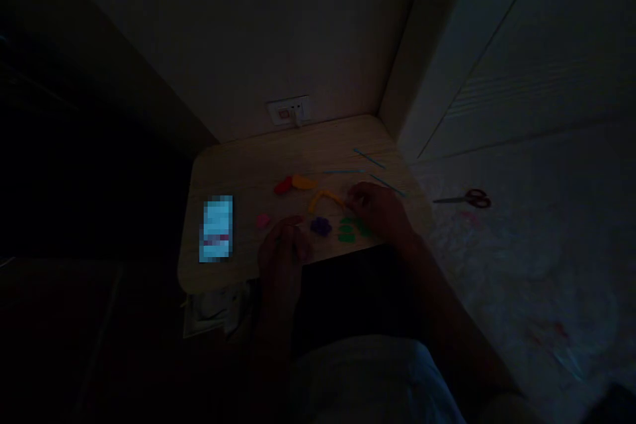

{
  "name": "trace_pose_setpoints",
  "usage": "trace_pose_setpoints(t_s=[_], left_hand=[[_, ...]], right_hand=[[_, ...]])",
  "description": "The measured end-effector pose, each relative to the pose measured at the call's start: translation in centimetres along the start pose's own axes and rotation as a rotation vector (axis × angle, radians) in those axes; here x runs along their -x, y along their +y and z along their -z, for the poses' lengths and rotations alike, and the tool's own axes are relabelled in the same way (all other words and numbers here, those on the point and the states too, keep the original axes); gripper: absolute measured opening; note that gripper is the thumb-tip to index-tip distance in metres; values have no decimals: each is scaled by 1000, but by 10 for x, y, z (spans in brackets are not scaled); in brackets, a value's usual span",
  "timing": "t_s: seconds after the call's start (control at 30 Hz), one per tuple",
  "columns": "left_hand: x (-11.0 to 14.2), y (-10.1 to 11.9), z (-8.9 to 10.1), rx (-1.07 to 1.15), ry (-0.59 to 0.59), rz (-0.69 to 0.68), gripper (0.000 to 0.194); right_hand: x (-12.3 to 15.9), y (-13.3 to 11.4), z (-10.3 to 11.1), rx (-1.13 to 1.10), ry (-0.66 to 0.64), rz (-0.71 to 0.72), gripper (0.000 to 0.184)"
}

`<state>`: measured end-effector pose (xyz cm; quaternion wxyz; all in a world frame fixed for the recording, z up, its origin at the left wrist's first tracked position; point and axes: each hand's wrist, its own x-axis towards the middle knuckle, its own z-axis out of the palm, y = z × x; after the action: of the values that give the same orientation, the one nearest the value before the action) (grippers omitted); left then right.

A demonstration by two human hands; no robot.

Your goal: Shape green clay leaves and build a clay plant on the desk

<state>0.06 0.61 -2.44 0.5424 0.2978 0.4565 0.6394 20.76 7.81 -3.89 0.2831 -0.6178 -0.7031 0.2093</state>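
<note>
In dim light, my right hand (377, 211) is over the right side of a small wooden table (248, 159). Its fingers are curled and pinch the right end of a bent orange modelling clay strip (324, 195). My left hand (284, 244) rests at the front edge with its fingers curled together; whatever may be inside them is hidden. Between the hands sit a purple clay lump (321, 226) and several green clay pieces (346, 230), some partly under my right hand. A pink clay piece (263, 220) lies just beyond my left hand. Farther back, a red clay piece (283, 185) touches an orange clay piece (303, 182).
A lit phone (216, 228) lies at the table's left. Three thin blue sticks, including one stick (369, 158), are at the back right. Scissors (467, 199) lie on crumpled clear plastic (517, 245) to the right. A wall socket (289, 110) is behind the table.
</note>
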Motion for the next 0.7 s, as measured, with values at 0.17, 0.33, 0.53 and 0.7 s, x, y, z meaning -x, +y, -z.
trace_pose_setpoints(t_s=[0.17,0.33,0.53,0.7], left_hand=[[-2,7,4,76,30,-24,39],[-1,6,6,133,-42,-42,24],[-6,-8,10,-83,-23,-62,25],[-7,-15,14,-133,1,-67,27]], right_hand=[[-4,-13,-16,225,-117,-110,18],[-9,-16,-18,268,-140,-147,16],[-14,-7,-19,249,-95,-87,15],[-20,-5,-18,253,-68,-45,18]])
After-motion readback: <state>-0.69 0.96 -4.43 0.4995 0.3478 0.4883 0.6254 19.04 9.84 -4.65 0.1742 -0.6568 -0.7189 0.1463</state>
